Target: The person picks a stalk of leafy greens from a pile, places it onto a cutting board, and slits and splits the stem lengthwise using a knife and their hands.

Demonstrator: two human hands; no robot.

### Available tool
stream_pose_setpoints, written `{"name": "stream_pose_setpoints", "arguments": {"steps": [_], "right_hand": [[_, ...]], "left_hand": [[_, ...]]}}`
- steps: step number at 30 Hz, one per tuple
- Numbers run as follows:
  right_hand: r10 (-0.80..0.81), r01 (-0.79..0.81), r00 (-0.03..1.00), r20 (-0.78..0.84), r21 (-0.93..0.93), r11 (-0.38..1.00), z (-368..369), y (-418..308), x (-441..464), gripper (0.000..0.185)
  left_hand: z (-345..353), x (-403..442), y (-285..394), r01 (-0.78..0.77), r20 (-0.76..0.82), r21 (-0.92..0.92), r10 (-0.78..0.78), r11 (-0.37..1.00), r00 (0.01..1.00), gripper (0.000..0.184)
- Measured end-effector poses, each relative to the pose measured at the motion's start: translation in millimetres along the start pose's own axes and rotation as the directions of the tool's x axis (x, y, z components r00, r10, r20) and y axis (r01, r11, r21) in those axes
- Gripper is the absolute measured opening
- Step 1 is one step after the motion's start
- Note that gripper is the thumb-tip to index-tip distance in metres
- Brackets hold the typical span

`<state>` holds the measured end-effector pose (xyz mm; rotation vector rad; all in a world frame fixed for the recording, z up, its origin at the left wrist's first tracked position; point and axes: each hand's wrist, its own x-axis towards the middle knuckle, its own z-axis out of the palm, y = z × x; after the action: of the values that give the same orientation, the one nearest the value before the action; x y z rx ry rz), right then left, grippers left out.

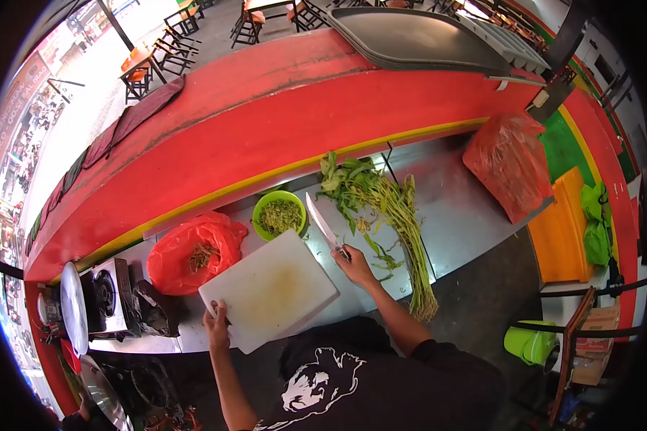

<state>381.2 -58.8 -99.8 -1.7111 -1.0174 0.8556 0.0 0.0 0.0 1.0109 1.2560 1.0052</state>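
Spanning the bottom of my remote view: one dark shirt (395, 388) with a white print. Green bucket (528, 345), one, low at right. Left hand (216, 327): thumb atop the near left edge of a white cutting board (287, 302), that edge pinched; the fingers beneath are mostly hidden from me. Board, stained yellow-brown, juts over the near edge of a metal counter (456, 237); whether it rests there or is lifted, I cannot tell. Right hand (354, 267): fingers closed around the dark handle of one knife (323, 224), blade pointing away, just past the board's far right edge. Bundle of leafy stalks (402, 215), one, just right of the knife, roots overhanging the counter, loose leaves near the knuckles. Open red bag (167, 262), stems inside, left of the board. Stove (109, 291), farther left. Green bowl (273, 195) of chopped greens (280, 217), just beyond the board, between open bag and blade. Second red bag (509, 165), at the counter's right end. Red wall (280, 118), yellow-trimmed, blocking the far side. Dark trays (431, 39), on its ledge. Tables and stools (248, 29), farthest.
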Motion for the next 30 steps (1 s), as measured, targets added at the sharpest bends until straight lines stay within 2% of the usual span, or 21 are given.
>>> {"name": "stream_pose_setpoints", "arguments": {"steps": [1, 2, 3, 5, 7, 11, 13, 15, 16, 17, 20, 21, 23, 24, 25, 26, 27, 29, 30], "right_hand": [[0.006, -0.005, 1.0, -0.022, 0.013, 1.0, 2, 0, -11, 0.036], [0.125, -0.13, 0.991, 0.046, 0.103, 0.986, 2, -1, -23, 0.035], [0.141, -0.141, 0.99, 0.01, 0.128, 0.982, -10, 3, -25, 0.035], [0.049, -0.042, 0.996, -0.068, 0.112, 0.993, -1, 20, -44, 0.032], [0.019, -0.021, 0.988, -0.153, -0.015, 1.0, 2, 42, -56, 0.032], [0.115, -0.109, 0.972, -0.205, 0.04, 0.993, -5, 63, -73, 0.038], [0.13, -0.139, 0.962, -0.24, -0.021, 0.99, -15, 61, -80, 0.037], [0.112, -0.122, 0.942, -0.317, -0.011, 0.992, -26, 60, -89, 0.036], [0.11, -0.13, 0.923, -0.37, -0.031, 0.991, -31, 59, -93, 0.035], [0.104, -0.138, 0.901, -0.42, -0.05, 0.989, -36, 59, -97, 0.034], [0.065, -0.128, 0.787, -0.613, -0.059, 0.99, -53, 67, -104, 0.031], [0.102, -0.145, 0.768, -0.632, -0.017, 0.989, -64, 61, -109, 0.032], [0.088, -0.221, 0.7, -0.709, -0.098, 0.97, -82, 67, -114, 0.031], [0.086, -0.222, 0.695, -0.714, -0.099, 0.97, -91, 68, -118, 0.031], [0.046, -0.287, 0.661, -0.749, -0.196, 0.938, -99, 68, -121, 0.03], [-0.001, -0.352, 0.629, -0.778, -0.286, 0.891, -106, 68, -123, 0.029], [0.019, -0.373, 0.629, -0.777, -0.28, 0.885, -112, 68, -126, 0.026], [-0.13, -0.357, 0.595, -0.793, -0.406, 0.841, -120, 69, -127, 0.025], [-0.137, -0.354, 0.595, -0.792, -0.411, 0.84, -123, 74, -128, 0.025]], "left_hand": [[-4, -1, -12, 0.019, 0.004, -0.003, -0.019, 1.0, 1.0, 0.017], [-13, 3, -28, 0.062, 0.034, 0.01, -0.063, 0.998, 0.997, 0.017], [8, 6, -47, 0.082, 0.067, -0.008, -0.081, 0.997, 0.994, 0.018], [5, 9, -67, 0.121, 0.115, 0.053, -0.126, 0.991, 0.985, 0.018], [10, 14, -83, 0.136, 0.14, 0.069, -0.144, 0.988, 0.98, 0.018], [20, 22, -100, 0.2, 0.154, 0.07, -0.209, 0.977, 0.966, 0.019], [18, 24, -103, 0.208, 0.203, 0.093, -0.223, 0.974, 0.954, 0.021], [17, 29, -111, 0.167, 0.126, 0.178, -0.191, 0.97, 0.974, 0.022], [13, 32, -115, 0.145, 0.118, 0.279, -0.184, 0.949, 0.976, 0.026], [10, 37, -120, 0.142, 0.136, 0.287, -0.187, 0.947, 0.973, 0.026], [6, 48, -134, 0.036, 0.042, 0.621, -0.079, 0.783, 0.996, 0.036], [3, 53, -139, 0.028, 0.058, 0.621, -0.081, 0.783, 0.995, 0.036], [-4, 59, -152, -0.146, 0.089, 0.696, 0.117, 0.703, 0.989, 0.041], [-6, 60, -152, -0.149, 0.077, 0.771, 0.142, 0.619, 0.987, 0.046], [-6, 60, -153, -0.155, 0.084, 0.768, 0.143, 0.622, 0.986, 0.046], [-6, 59, -154, -0.204, 0.081, 0.794, 0.234, 0.572, 0.969, 0.045], [-5, 58, -154, -0.245, 0.078, 0.819, 0.322, 0.519, 0.944, 0.045], [-5, 59, -152, -0.279, 0.102, 0.815, 0.348, 0.509, 0.932, 0.041], [-3, 58, -147, -0.308, 0.122, 0.812, 0.373, 0.495, 0.92, 0.038]]}}
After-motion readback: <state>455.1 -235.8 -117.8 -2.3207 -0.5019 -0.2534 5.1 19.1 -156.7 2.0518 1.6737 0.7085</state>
